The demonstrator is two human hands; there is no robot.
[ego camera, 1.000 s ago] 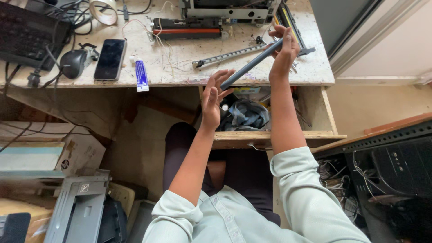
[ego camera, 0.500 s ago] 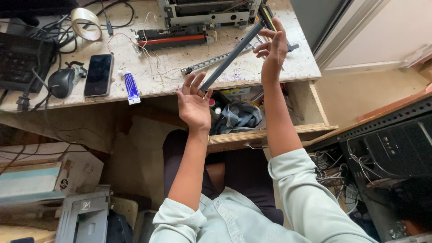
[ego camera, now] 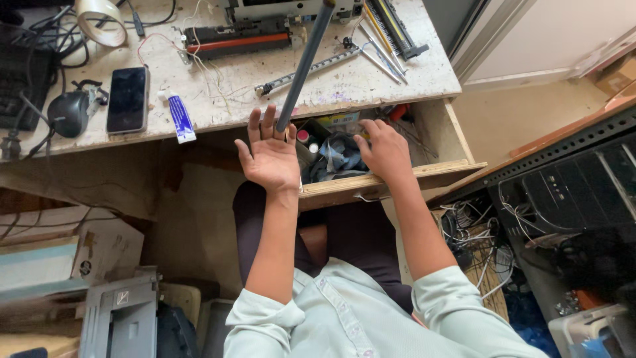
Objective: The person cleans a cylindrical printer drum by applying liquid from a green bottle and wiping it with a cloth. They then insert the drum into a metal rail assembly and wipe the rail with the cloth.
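Observation:
A long dark grey rod [ego camera: 303,66] slants from the desk's far edge down to my left hand [ego camera: 268,159]. That hand is raised palm-up in front of the desk edge with its fingers spread, and the rod's lower end sits between two of them. My right hand [ego camera: 383,154] is off the rod and reaches into the open wooden drawer [ego camera: 397,180]. Its fingers are apart, over a dark bundle of cloth and cables [ego camera: 336,158].
On the worn desktop [ego camera: 218,99] lie a black phone [ego camera: 127,99], a mouse [ego camera: 66,114], a blue-and-white tube [ego camera: 179,118], a tape roll [ego camera: 99,20], a red-striped roller unit [ego camera: 238,38] and a thin metal bar [ego camera: 308,69]. A computer case [ego camera: 570,192] stands right, a grey printer part [ego camera: 119,318] lower left.
My right hand let go of the rod's upper part and dropped into the drawer. The rod has swung more upright, and only my left hand holds it.

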